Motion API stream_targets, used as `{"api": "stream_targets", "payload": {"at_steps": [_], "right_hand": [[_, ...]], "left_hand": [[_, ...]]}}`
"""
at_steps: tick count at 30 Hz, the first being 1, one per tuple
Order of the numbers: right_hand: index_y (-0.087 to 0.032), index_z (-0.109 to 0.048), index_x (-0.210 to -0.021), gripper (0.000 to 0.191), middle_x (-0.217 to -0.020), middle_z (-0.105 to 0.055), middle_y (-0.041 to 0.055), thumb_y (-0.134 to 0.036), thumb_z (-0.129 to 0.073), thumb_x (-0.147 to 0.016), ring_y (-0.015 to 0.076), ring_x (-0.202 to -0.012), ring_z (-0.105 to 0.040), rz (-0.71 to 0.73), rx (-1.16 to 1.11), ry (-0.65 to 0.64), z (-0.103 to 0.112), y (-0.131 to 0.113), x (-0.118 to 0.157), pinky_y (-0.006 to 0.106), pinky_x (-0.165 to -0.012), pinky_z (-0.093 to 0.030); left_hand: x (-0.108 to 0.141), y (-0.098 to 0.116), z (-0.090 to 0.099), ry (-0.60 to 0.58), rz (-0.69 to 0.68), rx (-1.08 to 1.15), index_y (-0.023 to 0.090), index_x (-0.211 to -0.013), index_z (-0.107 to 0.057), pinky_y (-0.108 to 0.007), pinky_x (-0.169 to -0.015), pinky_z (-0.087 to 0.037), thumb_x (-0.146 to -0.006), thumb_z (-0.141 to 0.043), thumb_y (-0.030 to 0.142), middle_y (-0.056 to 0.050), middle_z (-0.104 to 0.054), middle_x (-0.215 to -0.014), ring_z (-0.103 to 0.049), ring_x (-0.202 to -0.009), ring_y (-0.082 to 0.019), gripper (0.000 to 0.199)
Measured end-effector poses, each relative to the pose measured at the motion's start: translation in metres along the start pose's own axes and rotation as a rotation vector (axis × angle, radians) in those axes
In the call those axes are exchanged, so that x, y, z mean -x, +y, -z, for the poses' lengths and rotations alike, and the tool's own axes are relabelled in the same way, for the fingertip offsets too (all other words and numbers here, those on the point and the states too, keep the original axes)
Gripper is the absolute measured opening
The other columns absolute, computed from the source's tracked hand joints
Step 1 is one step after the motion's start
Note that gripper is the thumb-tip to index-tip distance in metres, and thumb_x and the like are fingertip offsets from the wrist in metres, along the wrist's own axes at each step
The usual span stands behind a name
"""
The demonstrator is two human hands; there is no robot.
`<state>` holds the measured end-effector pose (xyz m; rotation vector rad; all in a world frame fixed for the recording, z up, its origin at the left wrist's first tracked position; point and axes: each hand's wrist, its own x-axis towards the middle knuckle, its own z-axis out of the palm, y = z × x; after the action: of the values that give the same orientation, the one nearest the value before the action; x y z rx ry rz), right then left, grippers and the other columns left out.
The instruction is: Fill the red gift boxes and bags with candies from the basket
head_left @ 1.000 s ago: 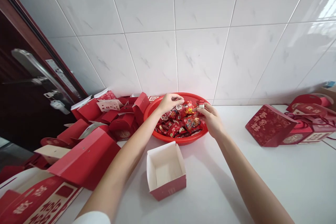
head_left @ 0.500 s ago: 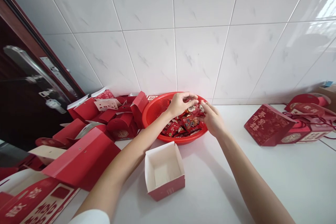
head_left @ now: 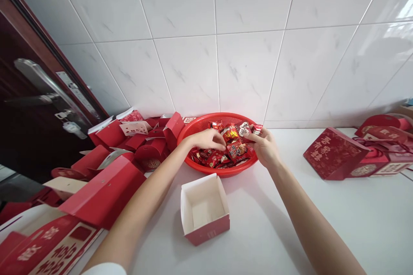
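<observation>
Wrapped candies (head_left: 237,150) fill the red plastic basket (head_left: 193,128) by the wall. My left hand (head_left: 208,139) is over its left half, fingers loosely curved and apart above the candies, with nothing visible in them. At the basket's right rim, my right hand (head_left: 266,148) pinches a dark red candy packet (head_left: 244,129) with a pale label between thumb and fingers. Another red wrapper (head_left: 257,129) shows by those fingers; whether it is held too I cannot tell. In front of the basket stands an open, empty red paper box (head_left: 208,232) with a white inside.
Many red paper boxes (head_left: 106,189) crowd the left side, some with open lids. On the right stand closed-looking dark red gift boxes (head_left: 335,154) with cords. A tiled wall (head_left: 248,73) rises behind the white tabletop (head_left: 258,223). A door handle (head_left: 38,77) is at the left.
My left hand has moved left and down, away from my right hand, lower over the candies. The dark red packet now shows in my right hand's fingers. The view has shifted slightly.
</observation>
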<state>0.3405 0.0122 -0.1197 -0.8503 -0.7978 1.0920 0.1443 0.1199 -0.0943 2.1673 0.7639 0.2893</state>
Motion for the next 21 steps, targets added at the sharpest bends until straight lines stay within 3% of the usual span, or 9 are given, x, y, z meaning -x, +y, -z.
{"api": "stream_targets", "payload": {"at_steps": [2, 5, 9, 11, 14, 17, 21], "right_hand": [[-0.021, -0.065, -0.080, 0.036, -0.079, -0.071, -0.0007, -0.027, -0.088, -0.054, 0.0195, -0.070, -0.067, 0.006, 0.021, -0.009, 0.000, 0.001, -0.001, 0.030, -0.058, -0.054], [-0.021, -0.066, -0.082, 0.035, -0.081, -0.071, -0.0005, -0.026, -0.087, -0.055, 0.0193, -0.072, -0.067, 0.010, 0.032, -0.020, 0.001, 0.003, -0.001, 0.030, -0.059, -0.055], [-0.022, -0.067, -0.081, 0.035, -0.076, -0.070, -0.0017, -0.027, -0.089, -0.055, 0.0179, -0.068, -0.066, 0.023, 0.038, -0.019, 0.001, 0.004, 0.001, 0.028, -0.056, -0.055], [-0.022, -0.067, -0.082, 0.034, -0.077, -0.070, -0.0019, -0.027, -0.089, -0.056, 0.0176, -0.068, -0.066, 0.035, 0.048, -0.036, 0.001, 0.005, 0.001, 0.029, -0.058, -0.056], [-0.022, -0.067, -0.086, 0.032, -0.081, -0.073, -0.0005, -0.026, -0.087, -0.061, 0.0189, -0.072, -0.068, 0.049, 0.063, -0.068, 0.002, 0.007, 0.001, 0.031, -0.063, -0.057], [-0.022, -0.068, -0.087, 0.031, -0.082, -0.073, -0.0002, -0.026, -0.086, -0.062, 0.0195, -0.073, -0.068, 0.066, 0.087, -0.073, 0.003, 0.009, 0.000, 0.033, -0.067, -0.057], [-0.022, -0.067, -0.085, 0.031, -0.078, -0.071, -0.0015, -0.026, -0.085, -0.061, 0.0188, -0.070, -0.066, 0.070, 0.110, -0.063, 0.003, 0.009, 0.000, 0.032, -0.065, -0.056]], "left_hand": [[0.008, 0.000, -0.004, -0.077, 0.054, -0.134, 0.024, -0.086, -0.081, -0.025, -0.067, -0.050, -0.054, -0.088, 0.036, -0.002, -0.078, -0.084, -0.071, -0.079, -0.023, 0.035], [0.010, 0.005, -0.016, -0.036, 0.079, -0.403, 0.024, -0.095, -0.078, -0.026, -0.066, -0.046, -0.047, -0.090, 0.038, -0.006, -0.074, -0.096, -0.068, -0.088, -0.028, 0.052], [0.007, 0.010, -0.026, 0.015, 0.055, -0.481, 0.023, -0.082, -0.074, -0.029, -0.063, -0.040, -0.059, -0.084, 0.039, -0.006, -0.071, -0.086, -0.064, -0.080, -0.027, 0.030], [0.007, 0.008, -0.024, 0.020, 0.038, -0.430, 0.024, -0.081, -0.075, -0.029, -0.064, -0.041, -0.066, -0.078, 0.034, -0.004, -0.072, -0.080, -0.065, -0.076, -0.025, 0.018], [0.008, 0.001, -0.016, 0.047, 0.045, -0.354, 0.025, -0.085, -0.078, -0.028, -0.070, -0.045, -0.070, -0.072, 0.029, -0.002, -0.077, -0.083, -0.068, -0.076, -0.023, 0.016], [0.005, -0.010, -0.006, 0.162, 0.089, -0.315, 0.025, -0.088, -0.078, -0.028, -0.073, -0.047, -0.077, -0.066, 0.030, -0.002, -0.078, -0.085, -0.070, -0.076, -0.023, 0.017], [-0.001, -0.023, 0.002, 0.420, 0.171, -0.361, 0.022, -0.076, -0.072, -0.032, -0.074, -0.046, -0.085, -0.056, 0.027, -0.006, -0.076, -0.080, -0.068, -0.073, -0.025, 0.019]]}}
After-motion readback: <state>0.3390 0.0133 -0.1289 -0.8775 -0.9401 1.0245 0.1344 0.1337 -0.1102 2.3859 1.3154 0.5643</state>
